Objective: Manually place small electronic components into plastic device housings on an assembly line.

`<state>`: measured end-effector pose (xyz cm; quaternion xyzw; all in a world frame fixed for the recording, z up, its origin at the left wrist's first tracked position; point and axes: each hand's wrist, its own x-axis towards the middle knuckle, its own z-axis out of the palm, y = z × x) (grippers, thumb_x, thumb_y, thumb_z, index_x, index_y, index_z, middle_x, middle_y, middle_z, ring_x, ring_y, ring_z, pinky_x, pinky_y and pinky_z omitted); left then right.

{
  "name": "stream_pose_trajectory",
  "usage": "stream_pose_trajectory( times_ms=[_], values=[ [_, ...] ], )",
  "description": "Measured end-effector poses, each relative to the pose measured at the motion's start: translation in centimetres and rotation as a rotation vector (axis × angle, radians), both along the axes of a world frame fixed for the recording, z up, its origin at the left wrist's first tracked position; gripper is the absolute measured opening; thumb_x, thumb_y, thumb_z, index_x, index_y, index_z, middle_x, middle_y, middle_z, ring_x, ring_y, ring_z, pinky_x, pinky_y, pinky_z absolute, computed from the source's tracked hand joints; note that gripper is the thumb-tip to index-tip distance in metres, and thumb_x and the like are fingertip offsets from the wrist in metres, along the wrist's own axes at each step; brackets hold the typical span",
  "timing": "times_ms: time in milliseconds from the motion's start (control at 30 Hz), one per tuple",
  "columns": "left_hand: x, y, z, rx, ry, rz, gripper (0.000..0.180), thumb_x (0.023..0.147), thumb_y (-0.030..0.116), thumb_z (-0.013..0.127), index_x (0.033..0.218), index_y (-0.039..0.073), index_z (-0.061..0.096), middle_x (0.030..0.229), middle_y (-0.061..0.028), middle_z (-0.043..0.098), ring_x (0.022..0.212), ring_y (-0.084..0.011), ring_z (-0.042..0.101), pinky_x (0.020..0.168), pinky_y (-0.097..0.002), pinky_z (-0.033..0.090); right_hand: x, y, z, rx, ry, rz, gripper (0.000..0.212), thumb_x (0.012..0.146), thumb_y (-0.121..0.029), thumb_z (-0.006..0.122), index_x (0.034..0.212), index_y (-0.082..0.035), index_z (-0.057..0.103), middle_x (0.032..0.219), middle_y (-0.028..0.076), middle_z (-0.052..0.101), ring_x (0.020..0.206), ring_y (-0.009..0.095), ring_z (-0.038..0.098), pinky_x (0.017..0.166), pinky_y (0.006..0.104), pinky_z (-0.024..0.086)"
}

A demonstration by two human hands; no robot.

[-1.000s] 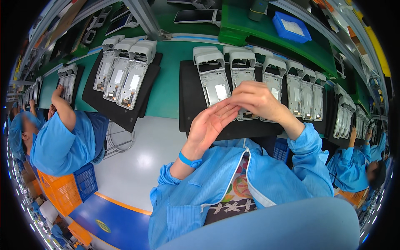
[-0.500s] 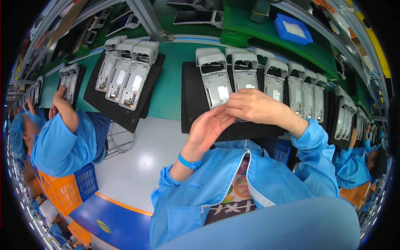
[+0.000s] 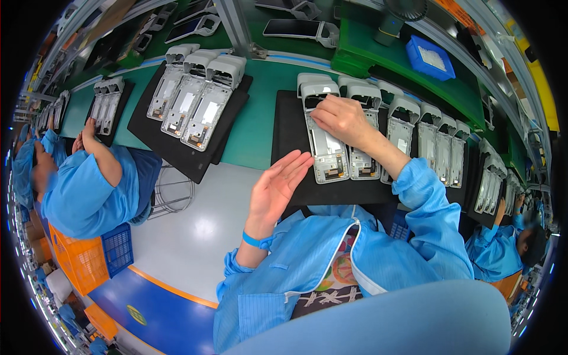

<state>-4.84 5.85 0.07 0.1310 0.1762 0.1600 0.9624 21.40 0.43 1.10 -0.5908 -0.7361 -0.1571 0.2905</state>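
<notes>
A row of light grey handheld-device housings, each a long tray with a raised hood at its far end, lies on a black mat [image 3: 287, 127]. My right hand [image 3: 346, 121] reaches over the leftmost housing [image 3: 327, 155], its fingers pinched together just below the hood. Whatever the fingertips hold, if anything, is hidden. Beside it lies a second housing [image 3: 362, 164], partly covered by my right hand and wrist. My left hand [image 3: 277, 188] is raised near the leftmost housing's near end, palm showing and fingers stretched out, holding nothing. A blue band circles the left wrist.
More housings [image 3: 442, 154] continue to the right. Another black mat [image 3: 157, 139] at left bears three housings [image 3: 202, 115]. Behind, a green raised shelf [image 3: 370, 50] carries a blue bin [image 3: 431, 57] of small white pieces. A co-worker [image 3: 89, 183] sits at left; another [image 3: 503, 248] at right.
My right hand has left my left hand's fingertips and moved away from me, up to the leftmost housing's hood. My left hand has drawn slightly nearer to me. The whole view has shifted a little.
</notes>
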Motion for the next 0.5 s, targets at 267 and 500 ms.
stream_pose_trajectory(
  times_ms=[267,500],
  values=[
    [-3.5,1.4,-1.4,-0.012,0.02,0.081,0.053,0.105,0.016,0.041,0.147,-0.016,0.039,0.153,-0.0349,0.043,0.147,-0.0432,0.041,0.123,-0.0447,0.038,0.0,-0.2,0.4,-0.085,-0.26,0.031,0.015,0.075,-0.007,0.072,0.09,-0.004,0.069,0.082,0.003,0.061,0.076,0.019,0.063,0.062,0.0317,0.053],
    [-7.5,3.6,-2.9,0.024,0.002,0.214,0.049,0.105,0.016,0.042,0.143,-0.016,0.045,0.148,-0.0341,0.048,0.143,-0.0429,0.045,0.122,-0.0432,0.041,0.1,0.2,2.7,-0.254,-0.295,0.107,0.017,0.075,-0.008,0.067,0.091,-0.001,0.069,0.085,0.005,0.057,0.085,0.022,0.061,0.073,0.0335,0.055]
  ],
)
